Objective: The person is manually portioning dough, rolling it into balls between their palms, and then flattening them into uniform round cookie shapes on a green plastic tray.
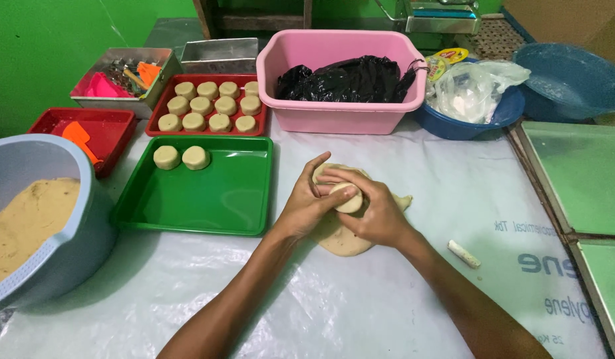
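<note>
The small round pale dough puck (349, 198) sits between both hands, above the flattened beige dough sheet (340, 236) on the plastic-covered table (400, 286). The left hand (306, 207) and right hand (377, 214) are equally near it; the fingers (334, 177) of both curl closed around it. The green rectangular plastic tray (194, 196) lies to the left.

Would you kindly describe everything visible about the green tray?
The green tray is a shallow rectangular tray, seemingly plastic, with a raised rim and glossy surface. It lies flat on the plastic-covered table, left of the hands, in front of the red tray. Two round, pale dough pieces sit side by side in its far left corner.
</note>
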